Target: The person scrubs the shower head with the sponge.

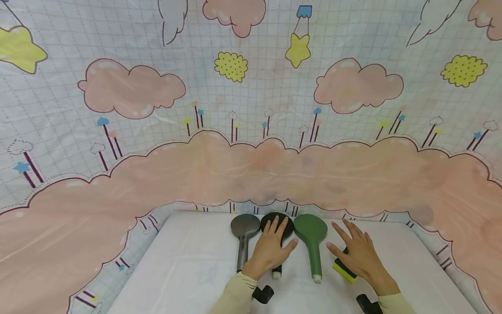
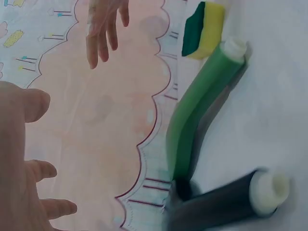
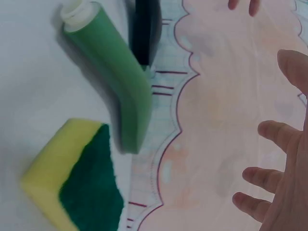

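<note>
Three handheld shower heads lie in a row on the white surface, handles toward me: a grey one (image 1: 245,225), a black one (image 1: 288,226) and a green one (image 1: 310,226). Over the black one is my left hand (image 1: 270,248), fingers spread and holding nothing; it hides part of that handle. To the right, my right hand (image 1: 358,253), also spread and holding nothing, partly covers a yellow sponge (image 1: 345,271) with a dark green scouring side. In the right wrist view the sponge (image 3: 72,168) sits apart from the fingers, beside the green handle (image 3: 110,62).
The white table (image 1: 176,257) has its far edge just behind the shower heads. Beyond it hangs a patterned cloth (image 1: 274,174) with pink clouds and stars. Black wrist straps or mounts (image 1: 262,294) show below each hand.
</note>
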`<state>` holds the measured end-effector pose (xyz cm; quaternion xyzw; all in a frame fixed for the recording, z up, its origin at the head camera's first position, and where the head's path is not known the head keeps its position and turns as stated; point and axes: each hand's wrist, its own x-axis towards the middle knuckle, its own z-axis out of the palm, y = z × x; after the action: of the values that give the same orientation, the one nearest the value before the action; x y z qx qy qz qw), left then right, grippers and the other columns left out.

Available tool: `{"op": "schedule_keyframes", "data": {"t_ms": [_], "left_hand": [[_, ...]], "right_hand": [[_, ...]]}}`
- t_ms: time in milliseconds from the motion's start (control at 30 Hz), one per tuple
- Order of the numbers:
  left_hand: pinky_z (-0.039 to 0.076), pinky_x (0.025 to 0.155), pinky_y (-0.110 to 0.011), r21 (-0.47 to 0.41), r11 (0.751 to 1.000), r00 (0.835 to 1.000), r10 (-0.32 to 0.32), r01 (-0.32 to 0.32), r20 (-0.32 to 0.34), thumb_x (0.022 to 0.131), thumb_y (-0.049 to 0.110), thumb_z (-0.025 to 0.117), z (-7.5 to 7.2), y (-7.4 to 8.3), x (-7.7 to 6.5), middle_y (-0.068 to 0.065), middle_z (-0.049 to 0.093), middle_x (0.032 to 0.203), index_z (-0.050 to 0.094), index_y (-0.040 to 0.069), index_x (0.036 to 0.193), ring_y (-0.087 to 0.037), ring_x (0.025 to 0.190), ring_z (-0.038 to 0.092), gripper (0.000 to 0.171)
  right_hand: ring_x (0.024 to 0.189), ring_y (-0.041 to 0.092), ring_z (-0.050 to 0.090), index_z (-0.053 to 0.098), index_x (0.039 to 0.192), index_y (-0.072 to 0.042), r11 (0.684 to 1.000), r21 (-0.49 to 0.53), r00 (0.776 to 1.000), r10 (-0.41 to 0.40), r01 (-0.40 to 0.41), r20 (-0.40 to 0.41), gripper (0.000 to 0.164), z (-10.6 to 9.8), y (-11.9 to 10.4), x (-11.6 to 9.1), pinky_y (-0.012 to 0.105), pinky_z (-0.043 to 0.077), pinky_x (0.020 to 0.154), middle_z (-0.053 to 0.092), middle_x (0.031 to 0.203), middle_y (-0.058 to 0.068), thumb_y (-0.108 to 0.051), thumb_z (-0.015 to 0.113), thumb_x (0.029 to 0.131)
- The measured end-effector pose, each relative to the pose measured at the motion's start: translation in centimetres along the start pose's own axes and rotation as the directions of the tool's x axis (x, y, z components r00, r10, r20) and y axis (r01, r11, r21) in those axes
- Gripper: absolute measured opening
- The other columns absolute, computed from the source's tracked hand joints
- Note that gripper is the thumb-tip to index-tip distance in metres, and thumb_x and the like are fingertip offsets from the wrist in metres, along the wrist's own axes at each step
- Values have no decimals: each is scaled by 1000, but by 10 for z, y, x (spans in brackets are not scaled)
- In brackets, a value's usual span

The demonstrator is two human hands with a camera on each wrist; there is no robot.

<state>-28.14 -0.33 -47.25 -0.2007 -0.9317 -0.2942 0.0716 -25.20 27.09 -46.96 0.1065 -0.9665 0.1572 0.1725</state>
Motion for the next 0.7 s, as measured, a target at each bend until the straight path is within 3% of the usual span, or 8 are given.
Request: {"op": "schedule_keyframes", "data": {"t_ms": [267, 467, 700], "left_hand": [[42, 102, -62, -174, 983, 998, -60, 60, 5, 95, 57, 50, 23, 5, -1, -11, 28, 161, 27, 24, 156, -37, 145, 32, 73], [42, 104, -57, -299, 952, 997, -72, 60, -31, 95, 47, 57, 40, 14, -1, -12, 38, 156, 33, 16, 153, -36, 137, 45, 70], [41, 107, -55, -383, 918, 992, -120, 101, -25, 94, 43, 59, 61, 24, -2, -14, 44, 152, 35, 11, 152, -36, 137, 45, 70]], "right_hand": [[134, 50, 36, 46, 146, -12, 999, -17, 999, 51, -51, 10, 69, 8, 11, -13, 77, 26, 100, 37, 150, 26, -54, 59, 92], [132, 52, 38, 47, 145, -11, 998, -17, 998, 65, -64, 12, 69, 12, 18, -20, 78, 28, 98, 38, 149, 27, -53, 60, 92], [131, 52, 39, 47, 144, -10, 997, -13, 996, 81, -81, 28, 69, 17, 25, -27, 77, 28, 98, 39, 149, 28, -55, 57, 92]]}}
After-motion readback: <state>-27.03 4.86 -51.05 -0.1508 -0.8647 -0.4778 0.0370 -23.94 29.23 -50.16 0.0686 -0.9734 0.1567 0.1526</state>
